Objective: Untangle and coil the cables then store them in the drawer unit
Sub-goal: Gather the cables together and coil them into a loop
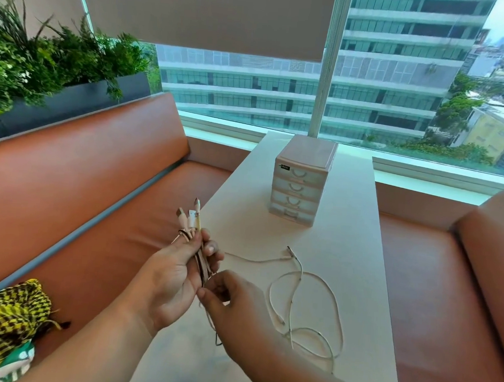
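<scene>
My left hand (176,270) grips a folded bundle of cables (193,227) over the table's left edge, with several plug ends sticking up past my fingers. My right hand (231,301) pinches the lower part of the same bundle just below the left hand. A white cable (300,286) lies in loose tangled loops on the white table (330,244), right of both hands. The small pale drawer unit (300,182) stands at the table's far middle with all its drawers shut.
Orange benches run along both sides of the narrow table. A yellow-and-black patterned cloth (6,320) lies on the left bench near me. A planter with green plants (45,57) tops the left backrest. A window closes the far end.
</scene>
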Available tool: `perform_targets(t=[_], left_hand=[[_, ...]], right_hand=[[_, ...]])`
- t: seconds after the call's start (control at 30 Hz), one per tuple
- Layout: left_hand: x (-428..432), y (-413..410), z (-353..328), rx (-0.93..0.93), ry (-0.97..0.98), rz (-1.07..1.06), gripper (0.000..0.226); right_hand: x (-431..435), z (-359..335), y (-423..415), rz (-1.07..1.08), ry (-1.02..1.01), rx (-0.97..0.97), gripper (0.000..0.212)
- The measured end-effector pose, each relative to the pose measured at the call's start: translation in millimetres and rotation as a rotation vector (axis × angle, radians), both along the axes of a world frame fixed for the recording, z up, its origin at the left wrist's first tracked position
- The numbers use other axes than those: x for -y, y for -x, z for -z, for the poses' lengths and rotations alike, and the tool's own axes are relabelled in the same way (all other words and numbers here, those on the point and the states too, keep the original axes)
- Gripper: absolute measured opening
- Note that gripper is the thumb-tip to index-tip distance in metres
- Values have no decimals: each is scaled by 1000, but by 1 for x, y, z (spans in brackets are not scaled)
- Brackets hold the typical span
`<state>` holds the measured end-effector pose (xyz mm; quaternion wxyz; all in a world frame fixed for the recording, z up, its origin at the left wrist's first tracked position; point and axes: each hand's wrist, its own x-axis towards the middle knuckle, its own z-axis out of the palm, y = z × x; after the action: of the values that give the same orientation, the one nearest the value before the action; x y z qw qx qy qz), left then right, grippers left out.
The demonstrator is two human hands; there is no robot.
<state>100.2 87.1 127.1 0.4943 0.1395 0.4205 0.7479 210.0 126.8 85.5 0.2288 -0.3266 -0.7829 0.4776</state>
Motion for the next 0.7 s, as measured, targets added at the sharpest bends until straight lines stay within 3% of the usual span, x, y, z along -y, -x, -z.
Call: perform_targets(t=[0.2,0.27,0.33,0.47,0.7], left_hand=[[-1,-13,1,-139,41,22,20],[0,-14,2,-110,54,18,20],[0,-13,2,-64,58,19,23],[2,-5,9,-72,100,-18,27],[3,4,12,-105,104,-64,27]], right_hand=[[4,4,1,49,224,-58,18],[3,4,-2,-15,93,-41,19],[0,4,-6,-118,-173,-7,11],[-10,16,-12,-267,-614,206,18],[-16,19,-19,-284,-507,216,21]])
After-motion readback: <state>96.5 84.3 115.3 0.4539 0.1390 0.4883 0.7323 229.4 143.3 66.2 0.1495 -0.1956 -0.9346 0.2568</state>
